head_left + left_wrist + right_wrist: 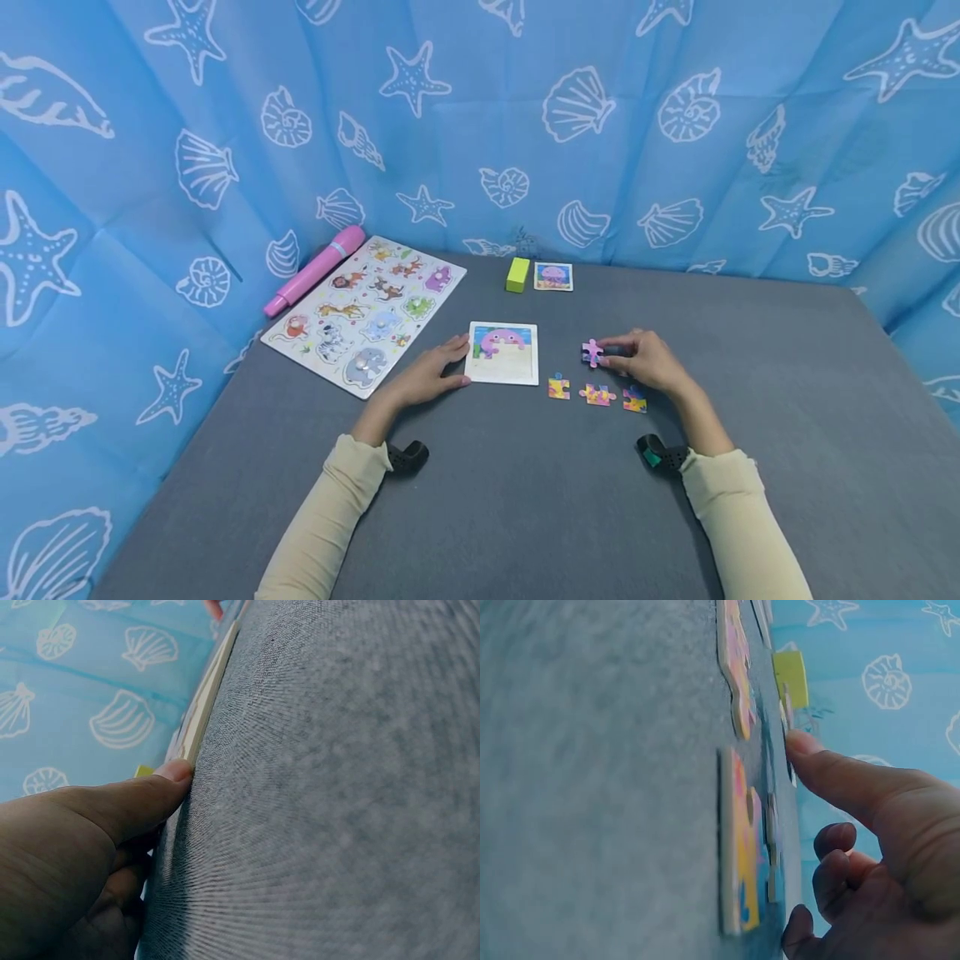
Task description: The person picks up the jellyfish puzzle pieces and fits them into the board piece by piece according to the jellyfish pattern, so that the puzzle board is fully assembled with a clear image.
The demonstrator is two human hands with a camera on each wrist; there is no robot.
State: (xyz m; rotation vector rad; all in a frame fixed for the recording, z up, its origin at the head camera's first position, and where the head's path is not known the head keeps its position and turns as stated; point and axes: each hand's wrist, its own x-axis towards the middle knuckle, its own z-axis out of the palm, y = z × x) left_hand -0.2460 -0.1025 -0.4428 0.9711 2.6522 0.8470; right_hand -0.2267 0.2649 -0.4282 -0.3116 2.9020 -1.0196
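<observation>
The right hand (647,360) pinches a pink and purple jigsaw piece (592,352) between thumb and fingers, low over the table; in the right wrist view its thumb (804,744) largely hides that piece. The left hand (426,375) rests at the left side of a white-framed puzzle board (504,375), thumb (169,776) touching the board's edge. A pink sea creature shows in the board's upper half, while the lower half is bare cream. In front of the right hand lie a yellow corner piece (558,388), a pink and yellow piece (598,396) and a yellow-blue piece (635,400).
Behind the board stand a yellow-green block (517,275) and a small picture card (553,277). A large animal puzzle board (360,304) lies at the left, with a pink marker-shaped tube (318,271) along its far edge. A blue shell-patterned curtain (480,125) hangs behind the grey table (525,500).
</observation>
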